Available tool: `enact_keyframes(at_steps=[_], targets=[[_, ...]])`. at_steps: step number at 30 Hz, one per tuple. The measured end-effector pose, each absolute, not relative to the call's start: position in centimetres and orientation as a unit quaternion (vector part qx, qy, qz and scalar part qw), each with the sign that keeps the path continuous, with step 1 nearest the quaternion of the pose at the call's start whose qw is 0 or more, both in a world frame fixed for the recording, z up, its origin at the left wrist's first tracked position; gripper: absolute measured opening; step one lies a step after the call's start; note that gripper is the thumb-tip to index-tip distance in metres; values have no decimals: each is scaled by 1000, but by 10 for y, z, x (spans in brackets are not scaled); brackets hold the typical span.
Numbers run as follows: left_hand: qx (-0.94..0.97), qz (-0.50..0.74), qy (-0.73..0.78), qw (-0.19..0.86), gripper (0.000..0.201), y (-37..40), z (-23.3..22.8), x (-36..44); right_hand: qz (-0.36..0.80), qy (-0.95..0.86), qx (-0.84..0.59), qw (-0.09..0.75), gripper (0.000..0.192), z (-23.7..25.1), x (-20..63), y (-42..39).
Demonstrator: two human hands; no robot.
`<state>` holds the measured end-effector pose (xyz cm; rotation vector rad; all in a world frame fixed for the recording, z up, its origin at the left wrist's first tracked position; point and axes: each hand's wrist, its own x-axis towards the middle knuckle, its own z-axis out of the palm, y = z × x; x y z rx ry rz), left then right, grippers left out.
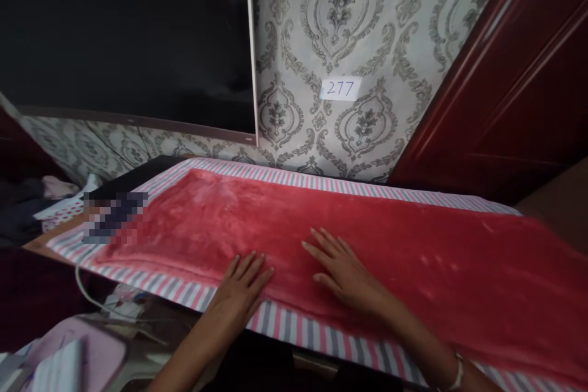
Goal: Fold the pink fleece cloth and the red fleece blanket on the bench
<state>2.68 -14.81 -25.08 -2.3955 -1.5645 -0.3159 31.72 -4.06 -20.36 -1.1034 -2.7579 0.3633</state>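
A soft red plush cloth [349, 239] lies spread flat along a long board covered in pink, grey and white striped fabric [294, 329]. The red cloth runs from the blurred patch at the left out to the right edge of view, and the striped cover shows as a narrow border along its far side and a wider band along its near side.

The left hand [242, 285] rests palm down at the near edge of the red cloth, fingers straight and close together, holding nothing; its fingertips lie on the plush while the heel of the hand sits over the striped band. The right hand [340, 266] lies flat just beside it, well onto the red cloth, fingers stretched and slightly fanned, also holding nothing. A pale bracelet [457, 373] circles the right wrist. The two hands are near each other but apart.

To the right of the hands the red surface stretches open and bare; to the left it is likewise bare up to the blurred patch.

A thin white cord [89, 294] curves below the board's left corner. Behind stands grey damask-patterned wallpaper [367, 24] bearing a small white label marked 277 [340, 88], with a dark panel [124, 30] at left and a dark red wooden door [519, 86] at right.
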Motion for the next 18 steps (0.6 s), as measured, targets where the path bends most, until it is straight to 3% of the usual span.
enact_keyframes(at_steps=[5,9,13,18], targets=[[-819,-138,-522,195,56,-150,-258,9,138,-919,-357,94,60,-197,273,31],[-805,-192,-514,226,53,-153,-262,14,134,-893,-410,128,58,-197,250,109],[-773,-234,-551,210,53,-153,-261,26,133,-875,-448,127,53,-195,229,164],[-790,-247,-533,176,42,-152,-261,29,152,-864,-470,101,33,-199,206,195]])
